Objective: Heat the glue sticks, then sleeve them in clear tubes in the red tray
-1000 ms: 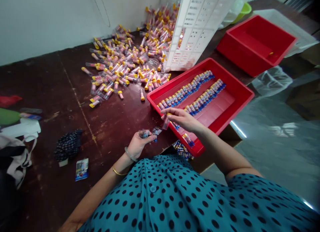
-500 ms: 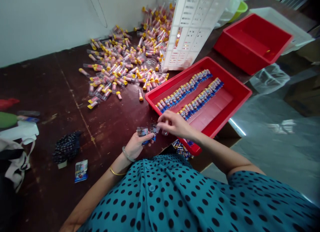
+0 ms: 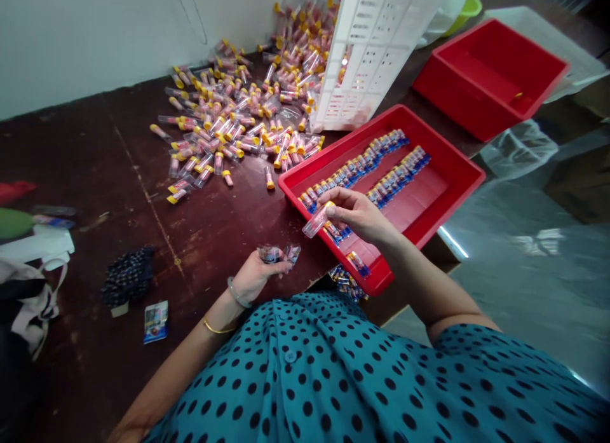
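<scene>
My left hand [image 3: 260,272] is closed on a few small printed packets [image 3: 281,255] above the table's front edge. Between the thumb and fingers of my right hand [image 3: 355,215] is a clear tube with a yellow cap [image 3: 318,219], its clear end pointing down and left. That hand hovers over the near left rim of a red tray [image 3: 457,195]. Inside the tray lie rows of capped tubes with blue packets [image 3: 400,176], and a single one [image 3: 357,263] lies near its front corner.
Many yellow-capped tubes [image 3: 238,119] are heaped by the wall, beside a white upright basket [image 3: 355,81]. A second red bin [image 3: 481,81] stands at the back right. A dark cloth [image 3: 128,278] and a flat packet [image 3: 155,322] lie at left.
My right hand has moved up and right, away from my left hand, and the capped tube now shows clearly in its fingers. My left hand has shifted slightly left and down.
</scene>
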Demonstrator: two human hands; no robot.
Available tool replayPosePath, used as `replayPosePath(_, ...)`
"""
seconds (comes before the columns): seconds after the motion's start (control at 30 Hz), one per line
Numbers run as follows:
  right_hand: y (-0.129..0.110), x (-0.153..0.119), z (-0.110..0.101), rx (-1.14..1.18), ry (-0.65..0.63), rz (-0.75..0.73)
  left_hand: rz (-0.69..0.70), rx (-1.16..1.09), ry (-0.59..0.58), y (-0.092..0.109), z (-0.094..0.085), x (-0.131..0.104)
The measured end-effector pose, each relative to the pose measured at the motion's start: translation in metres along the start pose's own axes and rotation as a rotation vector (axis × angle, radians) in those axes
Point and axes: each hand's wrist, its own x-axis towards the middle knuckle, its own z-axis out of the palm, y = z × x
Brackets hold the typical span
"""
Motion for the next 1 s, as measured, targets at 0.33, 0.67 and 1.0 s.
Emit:
replayPosePath(0.33, 0.005, -0.01, 0.021, -0.148, -0.09, -0.033, 0.001, -0.006, -0.048, -0.003, 0.008, 0.0)
replayPosePath(0.67, 0.04, -0.035, 0.04, -0.28, 0.106, -0.154, -0.1, -0.176, -0.061, -0.003, 0.023, -0.005)
replayPosePath(1.0, 0.057, -0.051, 0.054, -0.291, 0.224, -0.174, -0.062, -0.173, -0.053, 0.001, 0.035, -0.006)
